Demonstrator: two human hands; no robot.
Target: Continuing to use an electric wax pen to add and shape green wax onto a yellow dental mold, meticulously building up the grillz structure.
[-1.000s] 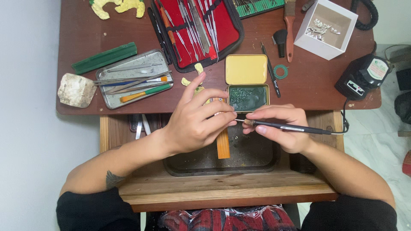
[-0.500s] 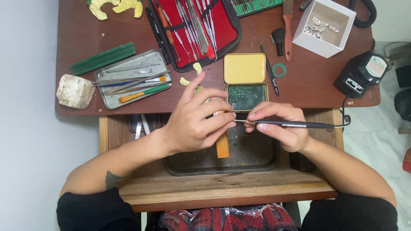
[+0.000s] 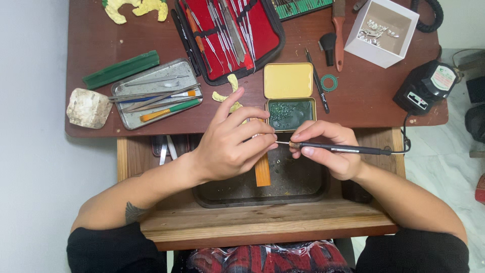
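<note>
Head view: left hand [image 3: 230, 146] fingers pinch a tiny piece; right hand [image 3: 328, 149] grips the thin black pen tool [image 3: 343, 148], tip now nearer, below the open green tin [image 3: 290, 114].

Yellow-lidded tin [image 3: 288, 81], red tool case [image 3: 230, 38], green bar [image 3: 121, 69].
</note>
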